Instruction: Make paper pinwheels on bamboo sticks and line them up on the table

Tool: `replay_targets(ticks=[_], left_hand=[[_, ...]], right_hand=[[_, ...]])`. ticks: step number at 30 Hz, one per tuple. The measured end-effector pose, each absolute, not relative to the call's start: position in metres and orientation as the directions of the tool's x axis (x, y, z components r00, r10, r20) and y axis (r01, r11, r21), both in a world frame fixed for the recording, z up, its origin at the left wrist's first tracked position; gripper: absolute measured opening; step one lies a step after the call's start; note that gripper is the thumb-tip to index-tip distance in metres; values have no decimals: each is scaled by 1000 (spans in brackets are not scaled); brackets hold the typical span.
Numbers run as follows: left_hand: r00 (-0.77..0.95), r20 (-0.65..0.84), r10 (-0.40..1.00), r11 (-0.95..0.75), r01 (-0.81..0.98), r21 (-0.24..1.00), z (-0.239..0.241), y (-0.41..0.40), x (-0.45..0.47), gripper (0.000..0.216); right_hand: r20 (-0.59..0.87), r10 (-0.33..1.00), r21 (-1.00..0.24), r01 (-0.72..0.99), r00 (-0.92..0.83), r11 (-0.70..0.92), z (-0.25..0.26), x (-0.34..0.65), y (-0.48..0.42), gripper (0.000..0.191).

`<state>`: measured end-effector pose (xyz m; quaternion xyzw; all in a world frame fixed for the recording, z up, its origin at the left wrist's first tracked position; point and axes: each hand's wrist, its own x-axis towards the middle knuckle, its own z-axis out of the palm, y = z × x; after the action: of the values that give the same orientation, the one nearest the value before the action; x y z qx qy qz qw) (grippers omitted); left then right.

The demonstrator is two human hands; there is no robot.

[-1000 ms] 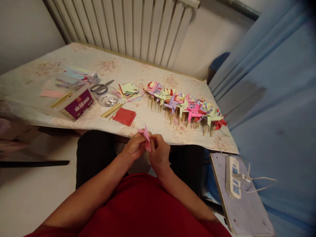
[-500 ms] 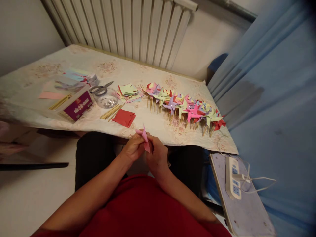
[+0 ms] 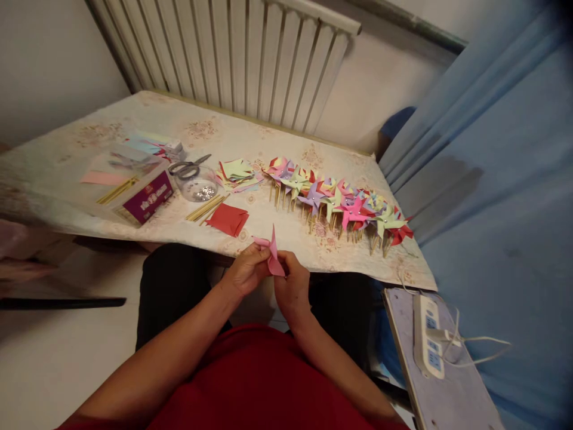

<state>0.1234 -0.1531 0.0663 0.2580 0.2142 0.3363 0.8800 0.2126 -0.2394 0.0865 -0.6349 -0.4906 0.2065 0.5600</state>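
Observation:
Close to the table's front edge I hold a pink paper pinwheel (image 3: 274, 260) above my lap. My left hand (image 3: 246, 270) pinches its left side between thumb and fingers. On the other side, the fingers of my right hand (image 3: 293, 286) are closed at the back of the pinwheel, and whatever lies inside that grip is hidden. Just beyond my hands, red paper pieces (image 3: 228, 220) lie on the tablecloth. Beside them is a small bundle of wooden sticks (image 3: 203, 209). A clear round dish (image 3: 183, 190) holds small shiny pieces, with scissors (image 3: 190, 169) resting across its far rim.
Finished pinwheels on sticks (image 3: 333, 206) stretch along the table's right half. A stack of coloured paper (image 3: 236, 171) lies mid-table. At the left stands a box with a purple label (image 3: 148, 203). A power strip (image 3: 428, 337) sits on a low board at the right.
The pink pinwheel has turned a little and sits slightly farther right in view, both hands still on it. The whole view has shifted slightly.

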Motion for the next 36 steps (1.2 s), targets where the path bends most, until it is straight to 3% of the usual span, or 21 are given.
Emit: replay_targets(ticks=[7,12,16,24,36], left_hand=[[665,-212,716,613,-453,648,72,-154,127,34],[671,-154,725,577,-471,667,74,-148,126,30],[567,-195,800,534,-525,662,71,-138,126,26],[386,-299,873,472,-510,719,74,-142,125,28],[359,-361,861,505,-518,690,70,-148,127,25]], right_hand=[[200,876,-957,279,439,78,83,217,-237,29],[74,877,-974,225,474,-40,76,219,-235,23],[2,874,-971,210,485,-114,70,221,-232,10],[-134,875,-978,83,465,-194,69,221,-229,12],[-164,880,-975,62,446,-213,64,220,-230,14]])
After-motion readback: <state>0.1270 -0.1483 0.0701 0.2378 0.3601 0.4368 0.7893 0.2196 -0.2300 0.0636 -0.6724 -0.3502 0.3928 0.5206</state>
